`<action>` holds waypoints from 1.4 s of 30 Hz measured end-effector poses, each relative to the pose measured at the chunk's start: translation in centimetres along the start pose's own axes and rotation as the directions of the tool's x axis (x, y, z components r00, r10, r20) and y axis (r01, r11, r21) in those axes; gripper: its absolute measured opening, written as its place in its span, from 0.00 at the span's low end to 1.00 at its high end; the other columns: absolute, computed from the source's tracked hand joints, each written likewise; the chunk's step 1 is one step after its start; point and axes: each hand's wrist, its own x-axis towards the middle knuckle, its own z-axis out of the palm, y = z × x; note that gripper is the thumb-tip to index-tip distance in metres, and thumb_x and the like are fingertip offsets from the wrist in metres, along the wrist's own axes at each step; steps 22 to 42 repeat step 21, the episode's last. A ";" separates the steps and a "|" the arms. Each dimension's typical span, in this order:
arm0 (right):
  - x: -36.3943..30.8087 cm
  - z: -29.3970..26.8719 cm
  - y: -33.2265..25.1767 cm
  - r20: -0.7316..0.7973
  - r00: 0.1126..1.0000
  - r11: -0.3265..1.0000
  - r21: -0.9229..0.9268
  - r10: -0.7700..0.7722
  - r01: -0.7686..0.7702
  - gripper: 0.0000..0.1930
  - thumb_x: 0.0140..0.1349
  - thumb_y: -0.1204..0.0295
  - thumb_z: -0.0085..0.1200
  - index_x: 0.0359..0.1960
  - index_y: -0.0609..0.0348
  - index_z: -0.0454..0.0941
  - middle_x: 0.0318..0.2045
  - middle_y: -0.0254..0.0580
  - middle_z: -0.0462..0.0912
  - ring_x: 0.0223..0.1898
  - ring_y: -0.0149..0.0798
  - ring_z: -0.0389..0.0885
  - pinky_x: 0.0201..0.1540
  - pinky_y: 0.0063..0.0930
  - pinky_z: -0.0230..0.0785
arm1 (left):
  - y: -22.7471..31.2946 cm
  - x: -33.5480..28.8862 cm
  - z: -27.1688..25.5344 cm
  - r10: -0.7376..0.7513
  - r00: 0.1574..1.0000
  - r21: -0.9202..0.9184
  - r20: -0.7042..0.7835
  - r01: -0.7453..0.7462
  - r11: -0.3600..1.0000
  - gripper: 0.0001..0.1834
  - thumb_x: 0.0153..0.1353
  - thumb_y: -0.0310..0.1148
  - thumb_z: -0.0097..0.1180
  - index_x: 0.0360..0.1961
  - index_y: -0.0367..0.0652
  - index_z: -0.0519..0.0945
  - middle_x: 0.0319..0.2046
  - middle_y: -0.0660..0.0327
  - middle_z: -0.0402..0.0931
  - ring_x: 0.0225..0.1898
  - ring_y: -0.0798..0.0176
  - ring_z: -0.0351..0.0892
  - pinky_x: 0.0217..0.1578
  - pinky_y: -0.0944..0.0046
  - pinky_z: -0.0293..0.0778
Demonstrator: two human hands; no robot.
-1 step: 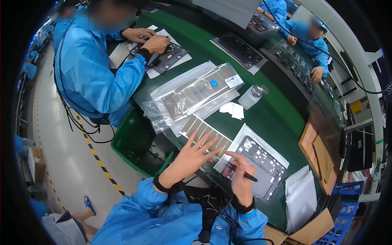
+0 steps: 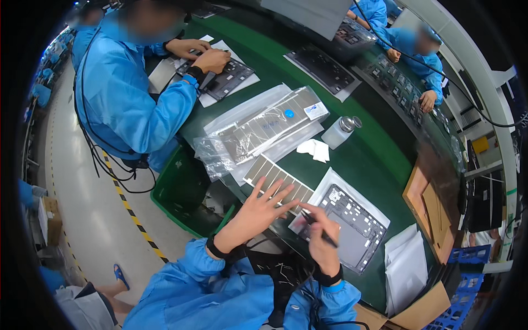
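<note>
My left hand (image 2: 261,209) lies with fingers spread on a sheet of grey-brown strips (image 2: 278,175) with pale borders, pressing it to the table. Between the fingers of my right hand (image 2: 324,236) is a slim, dark tool that looks like tweezers (image 2: 330,239). Its front end is at the sheet's near right corner, close to my left fingertips; my right fingers partly hide it. Under and beside my right hand, a dark tablet-like housing (image 2: 357,236) with many small white patches rests on a white sheet (image 2: 338,179).
Beyond the sheet lie a plastic-wrapped stack of strip sheets (image 2: 269,124), white paper pieces (image 2: 314,149) and a dispenser bottle (image 2: 338,133). A green bin (image 2: 184,187) stands left of the table edge. White pouches (image 2: 405,267) lie right. A co-worker (image 2: 132,93) handles another housing (image 2: 234,77).
My right hand has shifted slightly, bringing the dark tool up and left to the sheet's corner, and the tool has turned steeper. My left hand stays spread on the sheet.
</note>
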 end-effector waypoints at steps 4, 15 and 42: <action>0.5 -0.4 1.6 0.204 0.938 0.874 -0.349 -0.281 0.338 0.16 0.62 0.66 0.59 0.50 0.59 0.80 0.47 0.47 0.85 0.53 0.48 0.82 0.60 0.45 0.68 | -1.0 -0.6 0.3 -0.017 0.998 0.040 0.061 0.015 0.999 0.30 0.60 0.39 0.60 0.66 0.57 0.71 0.67 0.58 0.65 0.69 0.50 0.61 0.69 0.37 0.51; -0.1 -2.7 0.7 -0.263 0.957 0.990 -0.033 0.121 -0.134 0.11 0.63 0.76 0.56 0.46 0.65 0.80 0.27 0.43 0.84 0.31 0.30 0.83 0.37 0.23 0.72 | 0.0 1.3 0.3 0.089 0.996 -0.025 0.005 -0.089 0.996 0.29 0.60 0.39 0.62 0.63 0.53 0.73 0.64 0.55 0.69 0.68 0.51 0.64 0.69 0.42 0.55; 1.7 -2.7 3.0 -0.160 0.975 0.988 0.039 0.155 -0.151 0.18 0.60 0.75 0.65 0.53 0.60 0.82 0.36 0.40 0.86 0.33 0.33 0.85 0.42 0.26 0.77 | -0.1 2.9 1.0 0.032 0.999 -0.061 0.042 -0.029 0.998 0.29 0.62 0.35 0.60 0.65 0.54 0.71 0.65 0.53 0.68 0.69 0.50 0.62 0.69 0.42 0.54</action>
